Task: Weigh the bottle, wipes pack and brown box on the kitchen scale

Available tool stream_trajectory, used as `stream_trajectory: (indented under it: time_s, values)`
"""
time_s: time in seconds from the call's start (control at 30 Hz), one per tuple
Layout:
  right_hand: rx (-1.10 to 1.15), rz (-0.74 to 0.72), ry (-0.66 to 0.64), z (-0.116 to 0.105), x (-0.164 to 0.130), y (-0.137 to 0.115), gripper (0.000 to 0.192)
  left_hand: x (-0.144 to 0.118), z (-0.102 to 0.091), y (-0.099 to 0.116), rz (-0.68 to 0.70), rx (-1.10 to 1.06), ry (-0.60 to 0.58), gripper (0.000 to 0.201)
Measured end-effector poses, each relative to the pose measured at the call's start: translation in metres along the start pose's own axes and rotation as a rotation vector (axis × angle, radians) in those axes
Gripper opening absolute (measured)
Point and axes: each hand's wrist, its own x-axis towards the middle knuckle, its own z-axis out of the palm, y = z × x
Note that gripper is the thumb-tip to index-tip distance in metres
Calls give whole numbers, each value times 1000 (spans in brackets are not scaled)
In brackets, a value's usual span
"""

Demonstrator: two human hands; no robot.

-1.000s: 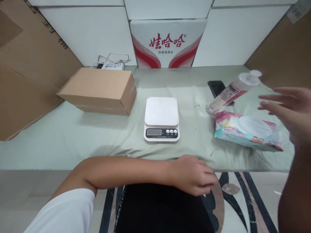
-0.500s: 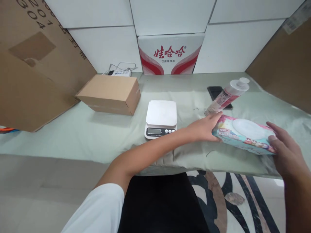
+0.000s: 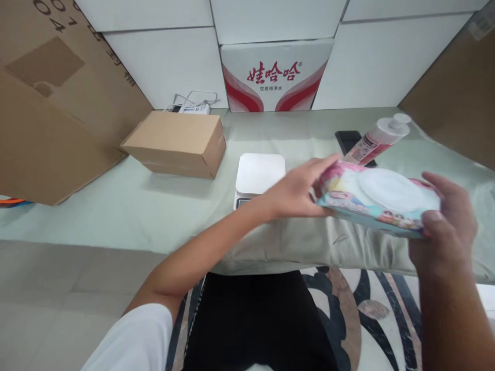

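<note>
Between both hands is a pack of wet wipes [image 3: 381, 198], pink and turquoise with a white oval lid on top, held up over the front right of the table. My left hand [image 3: 299, 190] grips its left end, and my right hand [image 3: 446, 216] clasps its right end. Left of the pack stands a white digital kitchen scale [image 3: 260, 172] with a bare platform; my left forearm and hand cover part of its display side. Behind the pack a clear bottle [image 3: 377, 139] with a white cap and a pink label shows its upper part, its base hidden.
A closed brown cardboard box [image 3: 176, 141] sits on the left of the cloth-covered table [image 3: 185, 216]. Behind it lies a white power strip [image 3: 194, 108] with a cable. A black phone [image 3: 347, 140] lies beside the bottle. Large cardboard sheets [image 3: 50, 123] flank the sides; a red-and-white carton [image 3: 276, 77] stands behind.
Both hands have lifted the wet wipes pack and carried it leftward, toward the scale. My left hand now overlaps the scale's edge. The view has shifted slightly.
</note>
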Motion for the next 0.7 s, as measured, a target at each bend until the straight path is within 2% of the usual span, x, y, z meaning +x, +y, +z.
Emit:
stream_trajectory:
  time_s: [0.1,0.17,0.27,0.37,0.43,0.57,0.7]
  values:
    - [239,-131,-163,43,18,-22,88,-29,-52,-7,-79,-3,122,111]
    - [274,-198,-248,77,31,-39,95,-48,-82,-17,-170,-6,193,115]
    - [299,-225,-357,123,49,-61,101,-72,-111,-37,-291,-26,289,122]
    - [329,-195,-458,153,60,-73,105,-88,-122,-58,-348,-72,364,127]
    - [334,-177,-464,164,62,-73,106,-94,-123,-67,-363,-82,385,130]
    - [316,-159,-394,172,57,-69,106,-97,-120,-75,-360,-74,371,130]
    - [311,-163,-380,174,49,-67,105,-98,-117,-81,-310,-101,343,129]
